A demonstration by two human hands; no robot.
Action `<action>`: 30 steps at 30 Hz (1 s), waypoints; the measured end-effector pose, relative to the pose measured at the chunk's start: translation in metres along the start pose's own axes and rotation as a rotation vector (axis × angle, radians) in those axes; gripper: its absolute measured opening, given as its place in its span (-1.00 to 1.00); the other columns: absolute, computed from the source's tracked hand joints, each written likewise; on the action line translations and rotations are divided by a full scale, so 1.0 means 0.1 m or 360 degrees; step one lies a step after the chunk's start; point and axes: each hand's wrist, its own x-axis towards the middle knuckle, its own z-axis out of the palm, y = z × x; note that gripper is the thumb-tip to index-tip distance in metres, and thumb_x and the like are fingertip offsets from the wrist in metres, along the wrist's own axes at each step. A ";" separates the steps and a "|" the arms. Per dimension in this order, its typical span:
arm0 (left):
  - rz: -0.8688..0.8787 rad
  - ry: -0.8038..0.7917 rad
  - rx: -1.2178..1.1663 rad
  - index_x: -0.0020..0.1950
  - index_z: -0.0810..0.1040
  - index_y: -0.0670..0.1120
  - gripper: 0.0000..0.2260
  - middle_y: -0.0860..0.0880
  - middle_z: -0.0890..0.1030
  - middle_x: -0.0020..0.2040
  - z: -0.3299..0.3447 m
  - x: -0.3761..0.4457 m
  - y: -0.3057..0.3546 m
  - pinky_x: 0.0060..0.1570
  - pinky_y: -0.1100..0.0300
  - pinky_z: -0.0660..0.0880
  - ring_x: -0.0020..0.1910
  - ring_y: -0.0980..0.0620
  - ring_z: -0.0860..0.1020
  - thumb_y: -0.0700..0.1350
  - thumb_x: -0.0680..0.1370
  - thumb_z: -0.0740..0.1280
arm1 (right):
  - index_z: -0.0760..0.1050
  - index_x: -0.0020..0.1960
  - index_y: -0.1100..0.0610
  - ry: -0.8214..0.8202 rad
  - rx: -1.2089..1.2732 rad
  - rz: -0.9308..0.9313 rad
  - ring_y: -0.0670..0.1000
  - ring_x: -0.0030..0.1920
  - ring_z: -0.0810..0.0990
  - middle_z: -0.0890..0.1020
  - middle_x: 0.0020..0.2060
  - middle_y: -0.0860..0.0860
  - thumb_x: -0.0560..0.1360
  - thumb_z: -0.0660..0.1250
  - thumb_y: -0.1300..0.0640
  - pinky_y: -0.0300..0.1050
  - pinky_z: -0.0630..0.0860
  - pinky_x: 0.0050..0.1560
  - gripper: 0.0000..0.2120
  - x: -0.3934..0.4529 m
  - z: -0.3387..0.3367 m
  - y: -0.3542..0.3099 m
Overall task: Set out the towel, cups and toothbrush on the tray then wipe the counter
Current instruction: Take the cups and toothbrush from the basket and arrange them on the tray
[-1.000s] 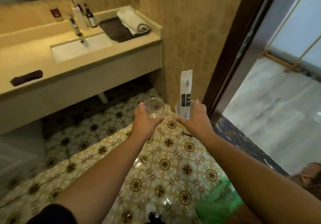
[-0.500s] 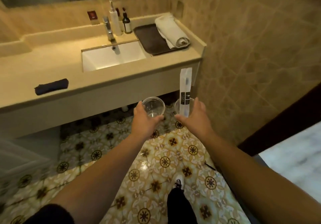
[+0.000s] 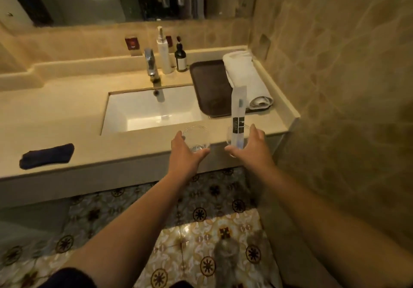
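Observation:
My left hand point(image 3: 185, 152) grips a clear glass cup point(image 3: 197, 137) over the counter's front edge. My right hand point(image 3: 250, 146) grips a second clear cup point(image 3: 230, 141) with a wrapped toothbrush point(image 3: 238, 111) standing upright in it. A dark brown tray point(image 3: 210, 86) lies on the beige counter point(image 3: 67, 118) right of the sink. A rolled white towel point(image 3: 245, 80) rests along the tray's right side. A dark blue cloth point(image 3: 47, 156) lies on the counter at the left, near its front edge.
A white sink basin point(image 3: 154, 111) with a chrome faucet point(image 3: 152, 66) sits mid-counter. A white pump bottle point(image 3: 164, 52) and a dark bottle point(image 3: 180, 58) stand behind it. A tiled wall point(image 3: 335, 86) closes the right side. Patterned floor tiles point(image 3: 201, 243) lie below.
I have stepped closer to the counter and the view turned left. Both hands, still holding the cups, now reach over the counter's front edge near the tray.

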 end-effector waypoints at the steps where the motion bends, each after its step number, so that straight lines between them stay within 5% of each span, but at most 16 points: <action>1: 0.0000 0.0010 0.0014 0.53 0.18 -0.08 -0.14 -0.12 0.34 0.47 0.04 0.19 0.03 0.29 0.02 0.39 0.41 -0.11 0.39 0.10 0.39 0.56 | -0.02 0.55 0.03 0.0003 -0.0028 0.0011 0.15 0.39 0.33 0.12 0.51 0.04 0.29 0.51 -0.25 0.05 0.42 0.21 0.06 0.21 0.03 -0.04; 11: 0.0003 -0.0016 0.0006 0.57 0.11 -0.06 -0.06 -0.11 0.29 0.53 0.55 2.46 0.14 0.36 -0.07 0.41 0.44 -0.13 0.37 0.14 0.36 0.56 | 0.01 0.53 0.05 0.0000 -0.0010 -0.0033 0.15 0.37 0.36 0.16 0.48 0.07 0.31 0.48 -0.25 0.03 0.43 0.23 0.01 2.27 0.44 -0.40; 17: -0.0028 -0.0063 -0.0019 0.51 0.18 0.00 -0.12 -0.07 0.36 0.47 0.85 3.78 0.34 0.19 0.08 0.45 0.35 -0.13 0.47 0.12 0.34 0.58 | -0.03 0.54 0.04 0.0006 0.0036 0.0028 0.14 0.36 0.39 0.14 0.48 0.04 0.36 0.47 -0.22 -0.01 0.44 0.23 -0.02 3.51 0.56 -0.75; 23: -0.0104 -0.0047 -0.0006 0.51 0.19 0.03 -0.15 -0.04 0.37 0.45 1.11 4.66 0.33 0.23 0.01 0.49 0.33 -0.12 0.48 0.14 0.36 0.57 | 0.06 0.48 -0.01 0.0011 -0.0015 -0.0006 0.12 0.28 0.46 0.23 0.42 0.07 0.34 0.49 -0.21 -0.20 0.39 0.02 -0.10 4.42 0.83 -0.86; 30: -0.0160 -0.0064 -0.0010 0.50 0.19 0.03 -0.15 -0.03 0.37 0.44 1.32 5.19 0.16 0.28 -0.02 0.47 0.35 -0.10 0.47 0.15 0.35 0.57 | 0.15 0.41 0.04 -0.0103 -0.0035 0.0051 0.13 0.27 0.47 0.29 0.38 0.08 0.33 0.50 -0.18 0.08 0.52 0.20 -0.18 5.00 1.15 -0.75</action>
